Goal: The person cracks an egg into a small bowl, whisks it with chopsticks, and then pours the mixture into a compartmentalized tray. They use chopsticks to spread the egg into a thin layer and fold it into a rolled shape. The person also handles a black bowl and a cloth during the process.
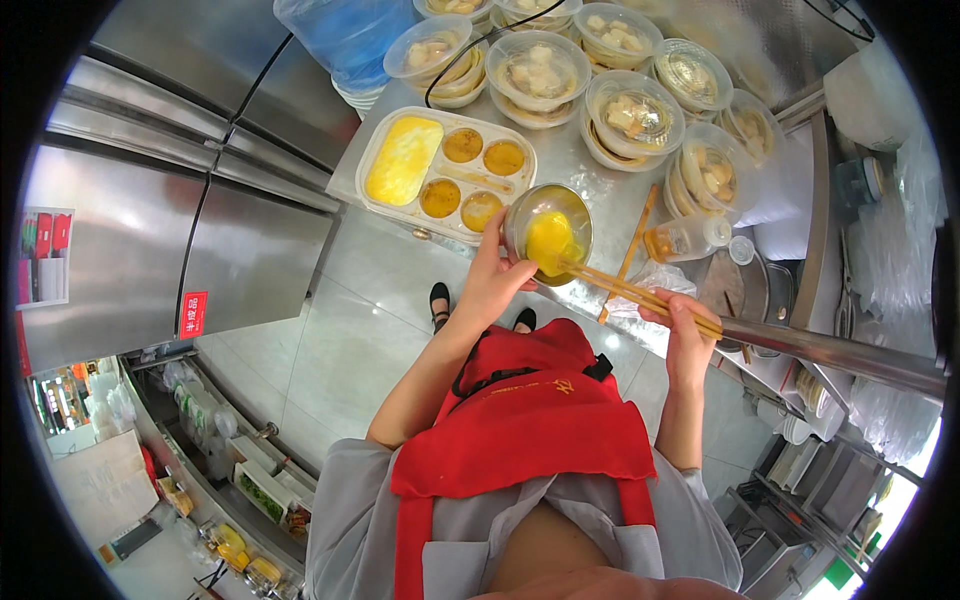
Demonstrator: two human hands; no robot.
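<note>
My left hand (501, 271) grips the rim of a small metal bowl (585, 225) that is tilted towards me and holds yellow beaten egg (549, 238). A pair of wooden chopsticks (626, 289) is in my right hand (684, 319), with the tips down in the egg. Left of the bowl, near the counter's edge, is a white electric cooking pan (474, 177). Its rectangular section holds yellow egg (405, 160) with whitish patches, and its round wells, such as this one (463, 145), contain browned yellow rounds or residue.
Stacked lidded plastic bowls of food (538, 71) crowd the metal counter's back, under a black cable. To the right lie a wooden stick (630, 251), a plastic bottle (686, 238), crumpled plastic (652, 289) and a metal rail (825, 352). A steel refrigerator (255, 247) stands at left.
</note>
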